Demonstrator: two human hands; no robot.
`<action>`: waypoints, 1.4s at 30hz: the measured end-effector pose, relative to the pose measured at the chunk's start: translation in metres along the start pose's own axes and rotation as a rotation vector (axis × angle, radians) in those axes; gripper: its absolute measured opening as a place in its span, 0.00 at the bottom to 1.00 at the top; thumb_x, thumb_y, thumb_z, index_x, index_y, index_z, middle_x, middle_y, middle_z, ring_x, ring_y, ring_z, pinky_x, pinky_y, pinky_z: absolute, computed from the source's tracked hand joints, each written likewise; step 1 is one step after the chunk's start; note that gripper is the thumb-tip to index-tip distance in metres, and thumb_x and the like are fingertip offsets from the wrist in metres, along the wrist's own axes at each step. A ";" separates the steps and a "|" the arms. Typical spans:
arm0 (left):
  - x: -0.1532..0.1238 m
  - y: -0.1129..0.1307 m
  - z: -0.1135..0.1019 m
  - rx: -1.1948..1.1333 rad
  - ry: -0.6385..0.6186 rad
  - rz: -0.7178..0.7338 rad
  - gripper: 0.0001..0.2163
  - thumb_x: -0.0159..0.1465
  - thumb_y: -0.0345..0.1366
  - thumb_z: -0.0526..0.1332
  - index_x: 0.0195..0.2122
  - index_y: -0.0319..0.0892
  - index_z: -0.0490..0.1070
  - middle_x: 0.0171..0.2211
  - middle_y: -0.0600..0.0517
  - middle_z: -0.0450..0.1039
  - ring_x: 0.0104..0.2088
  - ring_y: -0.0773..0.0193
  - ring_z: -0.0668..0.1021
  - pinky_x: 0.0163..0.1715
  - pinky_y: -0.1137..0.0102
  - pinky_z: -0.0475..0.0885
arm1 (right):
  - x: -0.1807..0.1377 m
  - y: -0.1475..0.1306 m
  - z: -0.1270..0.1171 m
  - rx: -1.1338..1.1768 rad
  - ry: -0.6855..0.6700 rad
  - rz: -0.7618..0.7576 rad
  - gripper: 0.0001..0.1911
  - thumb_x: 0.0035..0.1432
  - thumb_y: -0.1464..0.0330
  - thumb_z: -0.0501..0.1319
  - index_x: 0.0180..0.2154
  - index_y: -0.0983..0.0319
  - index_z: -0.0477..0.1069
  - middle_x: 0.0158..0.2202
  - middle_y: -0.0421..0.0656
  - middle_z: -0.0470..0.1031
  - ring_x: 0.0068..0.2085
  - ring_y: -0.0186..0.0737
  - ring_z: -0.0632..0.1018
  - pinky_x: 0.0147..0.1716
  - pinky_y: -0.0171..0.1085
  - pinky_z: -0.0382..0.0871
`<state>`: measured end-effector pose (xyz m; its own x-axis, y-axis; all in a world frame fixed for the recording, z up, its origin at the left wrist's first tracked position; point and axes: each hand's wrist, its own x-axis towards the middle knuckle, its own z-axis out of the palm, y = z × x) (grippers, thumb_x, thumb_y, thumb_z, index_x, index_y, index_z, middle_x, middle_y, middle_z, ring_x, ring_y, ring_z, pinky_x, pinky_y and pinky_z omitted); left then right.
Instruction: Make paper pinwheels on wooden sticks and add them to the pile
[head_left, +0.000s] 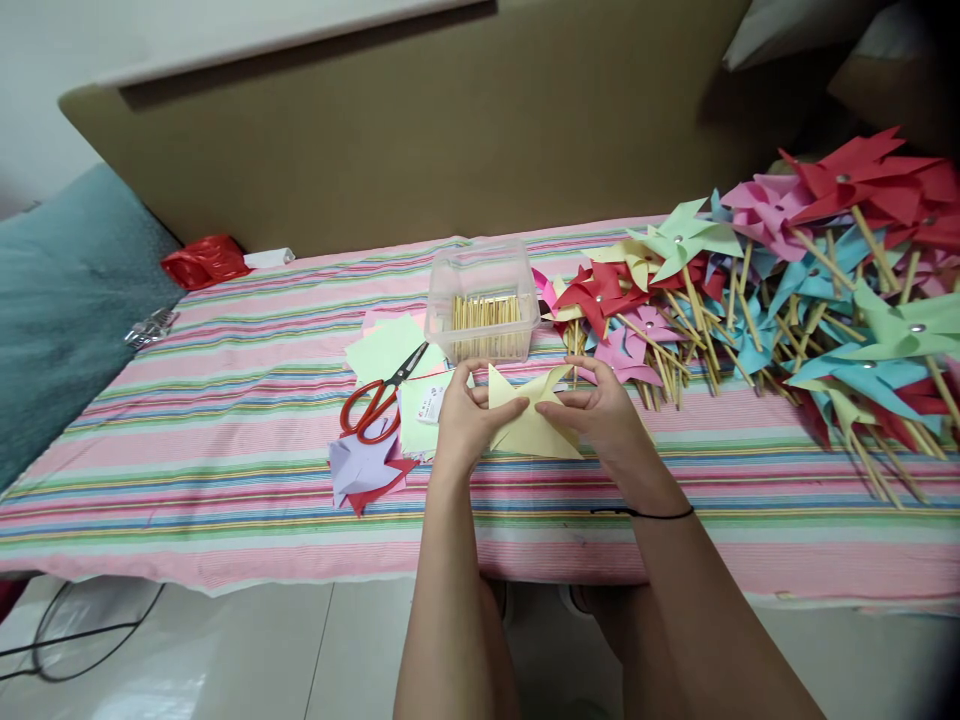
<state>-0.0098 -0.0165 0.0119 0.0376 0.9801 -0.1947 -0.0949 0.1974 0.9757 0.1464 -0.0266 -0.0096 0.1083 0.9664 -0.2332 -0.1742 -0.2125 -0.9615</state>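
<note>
Between my two hands is a pale yellow paper pinwheel piece [538, 432], its corners partly folded toward the centre. My left hand [474, 412] pinches it from the left, thumb near the middle. From the other side my right hand [600, 408] grips it, the thumb also pressed close to the centre. Just left of my left hand lie red-handled scissors [373, 408], on top of light green paper sheets [384, 350]. A small white labelled packet [431, 404] rests on more green paper. Lower down are cut lilac paper [363, 462] and red paper [379, 488].
A clear plastic box [480, 262] of short wooden sticks [486, 312] stands beyond my hands. Many finished pinwheels [679, 240] on sticks pile up at right. On the striped cloth [247, 400], a red plastic bag [204, 262] lies far left beside a teal cushion [67, 310].
</note>
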 end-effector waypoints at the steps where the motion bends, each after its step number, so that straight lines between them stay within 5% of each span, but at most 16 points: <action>1: 0.000 0.000 0.000 0.001 0.000 0.003 0.29 0.43 0.37 0.73 0.43 0.47 0.60 0.21 0.59 0.75 0.21 0.63 0.78 0.24 0.71 0.72 | 0.000 0.000 0.000 0.003 -0.002 0.002 0.42 0.33 0.62 0.75 0.51 0.55 0.59 0.25 0.35 0.75 0.29 0.45 0.79 0.32 0.44 0.75; 11: -0.001 0.001 0.001 -0.006 -0.041 -0.001 0.28 0.45 0.37 0.73 0.44 0.47 0.60 0.23 0.58 0.76 0.22 0.63 0.78 0.26 0.70 0.73 | -0.001 -0.002 0.003 0.049 0.020 0.038 0.42 0.32 0.64 0.75 0.49 0.55 0.59 0.25 0.36 0.74 0.27 0.43 0.78 0.28 0.41 0.74; 16: 0.000 0.001 -0.007 -0.021 -0.082 0.014 0.26 0.51 0.40 0.70 0.49 0.47 0.63 0.35 0.52 0.79 0.27 0.65 0.78 0.27 0.72 0.71 | 0.001 -0.004 0.000 0.131 0.097 0.029 0.40 0.29 0.65 0.76 0.46 0.57 0.61 0.30 0.37 0.75 0.29 0.40 0.78 0.29 0.39 0.74; 20: 0.003 0.000 -0.021 0.054 -0.213 0.172 0.17 0.58 0.38 0.64 0.49 0.47 0.71 0.52 0.46 0.73 0.41 0.62 0.79 0.33 0.72 0.72 | 0.005 -0.005 -0.006 0.201 0.158 0.029 0.40 0.27 0.66 0.76 0.44 0.57 0.62 0.34 0.38 0.75 0.29 0.37 0.78 0.29 0.36 0.74; 24: 0.004 -0.002 -0.027 0.157 -0.286 0.292 0.09 0.59 0.33 0.63 0.40 0.44 0.77 0.59 0.45 0.66 0.55 0.54 0.72 0.36 0.71 0.73 | 0.006 -0.005 -0.009 0.221 0.164 0.043 0.40 0.26 0.66 0.77 0.44 0.58 0.63 0.34 0.38 0.76 0.29 0.37 0.78 0.28 0.35 0.73; 33: 0.006 -0.003 -0.017 0.125 -0.253 0.299 0.05 0.55 0.37 0.68 0.30 0.42 0.78 0.52 0.45 0.70 0.51 0.55 0.74 0.42 0.66 0.73 | 0.005 -0.004 -0.007 0.189 0.112 0.033 0.39 0.28 0.65 0.77 0.44 0.57 0.62 0.35 0.39 0.76 0.29 0.38 0.78 0.28 0.36 0.73; 42: 0.003 0.000 0.000 0.144 -0.155 0.227 0.09 0.53 0.39 0.70 0.26 0.40 0.76 0.35 0.49 0.73 0.28 0.69 0.74 0.26 0.73 0.71 | 0.005 0.000 -0.003 0.063 0.109 0.000 0.41 0.29 0.62 0.75 0.47 0.56 0.61 0.37 0.41 0.76 0.31 0.41 0.78 0.32 0.39 0.72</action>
<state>-0.0096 -0.0137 0.0118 0.1844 0.9822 0.0372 0.0235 -0.0422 0.9988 0.1498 -0.0220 -0.0111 0.2133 0.9441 -0.2514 -0.2355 -0.2001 -0.9511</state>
